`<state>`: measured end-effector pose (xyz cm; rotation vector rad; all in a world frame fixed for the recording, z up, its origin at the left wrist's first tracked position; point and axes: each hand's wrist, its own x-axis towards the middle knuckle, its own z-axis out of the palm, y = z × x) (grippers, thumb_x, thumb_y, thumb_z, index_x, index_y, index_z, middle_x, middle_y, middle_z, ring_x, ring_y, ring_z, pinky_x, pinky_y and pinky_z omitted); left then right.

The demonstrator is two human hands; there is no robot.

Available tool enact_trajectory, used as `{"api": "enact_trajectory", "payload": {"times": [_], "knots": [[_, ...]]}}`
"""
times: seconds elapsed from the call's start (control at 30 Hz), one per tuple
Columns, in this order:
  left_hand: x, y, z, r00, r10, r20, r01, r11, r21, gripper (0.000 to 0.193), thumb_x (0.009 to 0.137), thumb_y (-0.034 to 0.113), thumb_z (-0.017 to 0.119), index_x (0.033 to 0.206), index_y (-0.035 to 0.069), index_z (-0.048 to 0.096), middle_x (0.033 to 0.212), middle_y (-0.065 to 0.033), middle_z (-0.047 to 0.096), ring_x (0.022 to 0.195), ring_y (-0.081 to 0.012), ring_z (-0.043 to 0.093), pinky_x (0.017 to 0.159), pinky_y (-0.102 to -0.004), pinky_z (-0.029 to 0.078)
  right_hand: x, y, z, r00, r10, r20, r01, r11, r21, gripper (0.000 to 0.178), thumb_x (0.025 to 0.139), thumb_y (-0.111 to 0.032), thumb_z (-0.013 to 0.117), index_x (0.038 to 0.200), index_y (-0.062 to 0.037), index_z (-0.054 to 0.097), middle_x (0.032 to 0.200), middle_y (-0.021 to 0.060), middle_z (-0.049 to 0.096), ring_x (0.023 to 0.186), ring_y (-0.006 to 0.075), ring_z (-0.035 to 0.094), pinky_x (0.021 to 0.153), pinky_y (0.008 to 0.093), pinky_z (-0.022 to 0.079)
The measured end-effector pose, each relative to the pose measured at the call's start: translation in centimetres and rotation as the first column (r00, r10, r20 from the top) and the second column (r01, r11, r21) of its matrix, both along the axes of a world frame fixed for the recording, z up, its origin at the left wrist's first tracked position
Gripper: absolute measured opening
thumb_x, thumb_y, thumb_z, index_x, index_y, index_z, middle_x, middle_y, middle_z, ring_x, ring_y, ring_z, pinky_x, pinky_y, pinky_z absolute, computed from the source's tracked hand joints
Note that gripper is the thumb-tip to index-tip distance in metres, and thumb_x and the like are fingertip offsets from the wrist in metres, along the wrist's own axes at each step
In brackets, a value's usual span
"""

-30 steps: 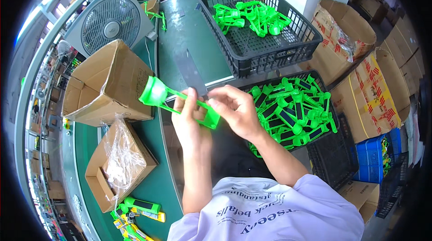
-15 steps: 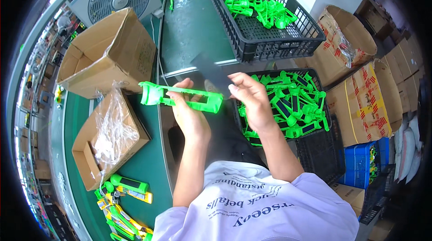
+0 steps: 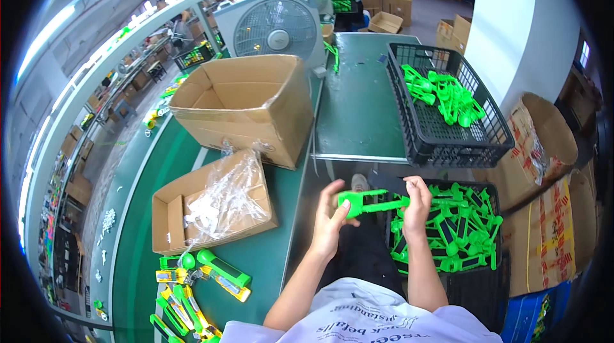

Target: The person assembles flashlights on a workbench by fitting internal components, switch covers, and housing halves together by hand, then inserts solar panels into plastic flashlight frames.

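Observation:
A bright green plastic frame (image 3: 377,205) with two long rails and an open middle lies across both hands, in front of my body. My left hand (image 3: 329,224) grips its broader end, the thumb on top. At the narrower end is my right hand (image 3: 417,208), its fingers bent and pinched close to the rails. A dark patch beside those fingertips may be a thin black sheet, but it blends into the dark background. Below and to the right, a black crate (image 3: 497,215) holds many similar green parts (image 3: 448,228), some with dark panels.
Another black crate (image 3: 457,154) with green parts stands on the green table (image 3: 358,119). Left of it are a tall cardboard box (image 3: 236,128), an open carton (image 3: 167,224) with clear plastic, and green-yellow pieces (image 3: 185,304). A fan (image 3: 278,39) stands behind; cartons (image 3: 537,234) line the right.
The view has tilted up and shifted left, showing more of the room. My right hand, earlier apart from the frame with a blurred dark sheet, is now at its narrower end.

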<state>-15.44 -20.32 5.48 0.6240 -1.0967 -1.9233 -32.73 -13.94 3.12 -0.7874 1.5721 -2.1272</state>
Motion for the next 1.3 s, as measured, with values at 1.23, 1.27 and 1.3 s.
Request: {"api": "enact_trajectory", "payload": {"times": [1.23,1.27,1.3], "knots": [[4.6,-1.3,-1.6,1.000,-0.009,0.008,0.007,0.989,0.147,0.025,0.092,0.009,0.059,0.116,0.001,0.059,0.086,-0.0056,0.063,0.070,-0.0141,0.061,0.060,-0.0264,0.049,7.9,-0.6,7.3,0.472,-0.101,-0.876,0.217,0.976,0.004,0.013,0.080,0.002,0.071,0.093,0.0034,0.069,0.075,0.0119,0.065,0.061,0.0211,0.061,0.055,0.0309,0.047],[4.5,-1.5,-0.3,0.997,-0.069,0.033,0.064,0.989,0.132,0.026,0.092,0.010,0.059,0.117,0.002,0.059,0.084,-0.0045,0.063,0.069,-0.0133,0.061,0.060,-0.0261,0.048,7.7,-0.5,7.4,0.497,-0.121,-0.859,0.276,0.961,0.025,0.013,0.081,0.002,0.070,0.093,0.0039,0.069,0.074,0.0121,0.064,0.061,0.0199,0.060,0.055,0.0302,0.046],[4.4,-1.6,-0.4,0.998,-0.057,0.002,0.057,0.994,0.096,0.026,0.093,0.010,0.058,0.118,0.002,0.060,0.085,-0.0035,0.063,0.070,-0.0122,0.061,0.060,-0.0245,0.047,7.7,-0.9,7.2,0.548,-0.122,-0.828,0.238,0.971,0.014,0.013,0.081,0.003,0.070,0.094,0.0044,0.069,0.074,0.0120,0.064,0.061,0.0192,0.060,0.055,0.0297,0.046]]}}
